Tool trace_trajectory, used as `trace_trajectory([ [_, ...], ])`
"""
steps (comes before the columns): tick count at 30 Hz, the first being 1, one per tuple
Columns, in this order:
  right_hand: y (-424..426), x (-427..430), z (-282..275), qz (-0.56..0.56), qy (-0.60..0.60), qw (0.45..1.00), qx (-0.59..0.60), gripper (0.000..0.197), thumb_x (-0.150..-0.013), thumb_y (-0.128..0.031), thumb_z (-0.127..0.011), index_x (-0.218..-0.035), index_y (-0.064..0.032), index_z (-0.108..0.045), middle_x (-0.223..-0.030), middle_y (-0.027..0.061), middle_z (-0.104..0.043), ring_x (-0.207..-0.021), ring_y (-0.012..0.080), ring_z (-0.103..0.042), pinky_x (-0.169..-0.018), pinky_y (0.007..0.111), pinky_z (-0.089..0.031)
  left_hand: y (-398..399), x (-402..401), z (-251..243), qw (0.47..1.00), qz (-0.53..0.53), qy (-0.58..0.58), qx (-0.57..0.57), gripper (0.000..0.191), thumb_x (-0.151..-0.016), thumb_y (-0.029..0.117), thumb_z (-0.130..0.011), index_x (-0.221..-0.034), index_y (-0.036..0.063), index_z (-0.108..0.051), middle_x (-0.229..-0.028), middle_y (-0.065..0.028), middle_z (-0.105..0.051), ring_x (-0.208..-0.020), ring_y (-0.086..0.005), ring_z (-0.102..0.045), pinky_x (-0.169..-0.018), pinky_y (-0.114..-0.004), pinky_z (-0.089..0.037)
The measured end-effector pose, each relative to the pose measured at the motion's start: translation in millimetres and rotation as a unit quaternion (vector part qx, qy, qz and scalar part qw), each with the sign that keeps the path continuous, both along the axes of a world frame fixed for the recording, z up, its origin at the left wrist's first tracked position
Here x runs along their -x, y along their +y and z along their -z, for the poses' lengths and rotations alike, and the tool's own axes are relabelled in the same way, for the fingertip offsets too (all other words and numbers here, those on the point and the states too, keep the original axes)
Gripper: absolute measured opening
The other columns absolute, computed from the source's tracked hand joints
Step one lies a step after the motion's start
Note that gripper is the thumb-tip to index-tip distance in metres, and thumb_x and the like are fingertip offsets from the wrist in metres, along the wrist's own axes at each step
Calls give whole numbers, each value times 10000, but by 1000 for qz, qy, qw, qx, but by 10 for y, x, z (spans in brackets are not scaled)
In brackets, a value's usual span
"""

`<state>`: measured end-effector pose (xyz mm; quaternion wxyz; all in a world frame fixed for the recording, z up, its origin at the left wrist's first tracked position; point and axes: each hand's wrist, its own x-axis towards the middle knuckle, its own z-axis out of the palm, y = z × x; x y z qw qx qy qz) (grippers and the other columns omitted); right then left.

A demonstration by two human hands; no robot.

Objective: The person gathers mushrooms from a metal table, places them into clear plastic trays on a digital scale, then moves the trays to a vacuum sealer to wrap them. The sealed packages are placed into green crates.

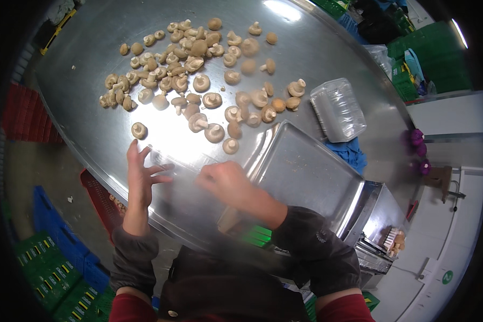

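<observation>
My left hand [143, 173] is raised over the near edge of a steel table [84, 96], fingers apart, its index fingertip close below a lone mushroom [139, 131]. My right hand [227, 181], blurred, has its fingers curled; what is in them cannot be made out. Between my hands is a see-through plastic piece [181, 157], its outline faint, partly by both hands. Beyond, many brown-capped mushrooms [199, 47] lie scattered, some stem up. Right of my right hand sits a shallow metal tray [310, 173] with small crumbs on it.
A clear plastic container [338, 109] stands on the table's right side, beside a blue cloth [349, 155]. A metal device [380, 213] with a brush [390, 238] is at the lower right. A red crate [98, 197] stands below the table's left edge, green crates [52, 273] farther down.
</observation>
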<state>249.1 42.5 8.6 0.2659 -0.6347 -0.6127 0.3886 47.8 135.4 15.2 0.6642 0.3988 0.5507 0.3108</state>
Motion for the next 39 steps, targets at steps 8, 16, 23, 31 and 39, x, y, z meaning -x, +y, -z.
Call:
trace_trajectory([
  [8,530,-932,-48,130,-6,985,113,451,-875,-415,-647,-1146,-54,-643,-1053,187,-685,-974,317,-658,-859,417,-502,480,-533,209,988,117,-15,102,855,-870,299,-653,-1492,23,-135,-1426,-318,-294,-836,-402,-672,-613,-397,-605],
  [16,943,-2529,564,376,-261,873,172,717,-921,-594,-408,-1357,-27,-461,-1275,259,-576,-1177,418,-553,-1016,458,-410,462,-746,205,977,141,-18,156,945,-872,321,-671,-1496,7,-34,-1473,-339,-185,-917,-425,-655,-648,-410,-619],
  [23,1219,-2461,829,259,-135,931,218,593,-922,-548,-472,-1365,-154,-459,-1242,159,-589,-1059,326,-624,-809,445,-551,455,-694,165,957,130,-65,250,903,-882,214,-654,-1482,-37,-28,-1496,-312,-127,-1005,-463,-621,-722,-460,-619],
  [31,1204,-1012,363,-32,42,975,216,550,-964,-494,-461,-1427,-199,-419,-1332,152,-513,-1183,288,-540,-882,438,-523,484,-721,232,952,117,-164,229,689,-862,73,-552,-1443,-9,-190,-1326,-202,-394,-1152,-380,-540,-829,-532,-597],
  [39,147,157,-55,26,-154,986,-53,564,-852,-250,-671,-1386,-198,-495,-1511,283,-213,-1310,449,-391,-1064,454,-379,-145,-143,644,955,9,-262,138,857,-706,-125,-416,-1501,118,-207,-1396,-204,-388,-1196,-373,-518,-887,-537,-545],
])
